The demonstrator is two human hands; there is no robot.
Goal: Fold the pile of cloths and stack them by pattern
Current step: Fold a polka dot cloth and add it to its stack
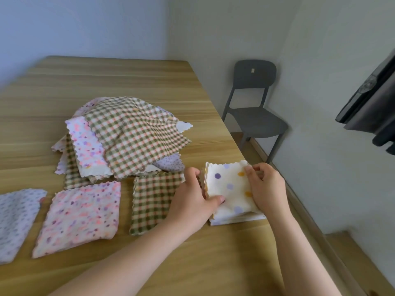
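Observation:
A folded white cloth with purple and yellow dots (229, 184) lies on a small stack of the same pattern near the table's right edge. My left hand (196, 195) grips its left side, thumb on top. My right hand (266, 186) pinches its upper right edge. A loose pile of unfolded cloths (128, 137), topped by a green-and-pink checked one, sits mid-table. In front lie folded cloths: a checked one (154, 201), a pink speckled one (81, 214) and a pale purple speckled one (15, 218) at the far left.
The wooden table (119, 82) ends just right of the dotted stack. A dark grey chair (254, 103) stands by the wall beyond that edge. A black object (372, 103) juts in at the upper right.

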